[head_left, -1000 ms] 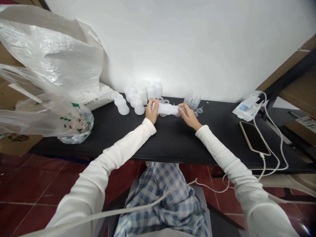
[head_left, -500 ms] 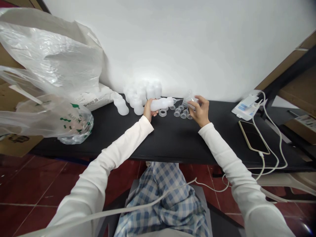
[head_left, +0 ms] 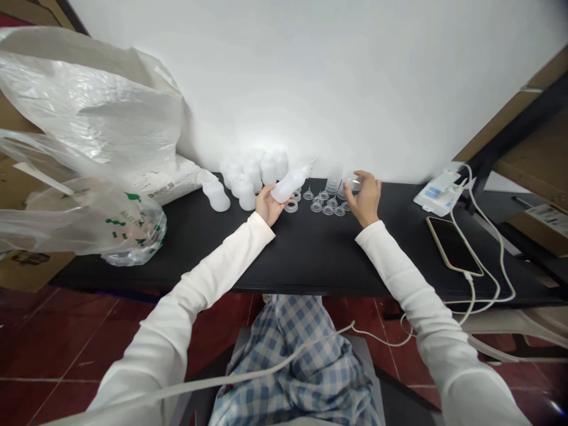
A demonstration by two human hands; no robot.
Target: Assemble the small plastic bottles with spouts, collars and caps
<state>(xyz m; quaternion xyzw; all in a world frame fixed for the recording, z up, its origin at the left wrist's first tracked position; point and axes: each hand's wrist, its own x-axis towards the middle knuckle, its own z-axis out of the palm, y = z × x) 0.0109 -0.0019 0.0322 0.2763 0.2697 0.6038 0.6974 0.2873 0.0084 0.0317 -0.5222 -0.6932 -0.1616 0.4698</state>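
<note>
My left hand (head_left: 268, 205) is shut on a translucent white plastic squeeze bottle (head_left: 287, 186), which tilts up to the right with a thin nozzle at its tip. My right hand (head_left: 366, 199) pinches a small clear plastic cap (head_left: 352, 181) in its fingertips. Between my hands lie several clear plastic rings and funnel-shaped pieces (head_left: 327, 204), next to a stack of clear cups (head_left: 335, 176). A single clear ring (head_left: 291, 206) lies just beside my left hand. Several white bottles without nozzles (head_left: 248, 174) stand grouped against the wall to the left.
The black tabletop (head_left: 310, 260) runs along a white wall (head_left: 355, 89). A large plastic bag (head_left: 89, 118) bulges at the left. A phone (head_left: 452, 245) with a white cable (head_left: 499, 260) and a white packet (head_left: 437, 195) lie at the right.
My hands have moved apart from the bottle they held together. The bottle now tilts upward in my left hand, and my right hand holds the clear cap further right.
</note>
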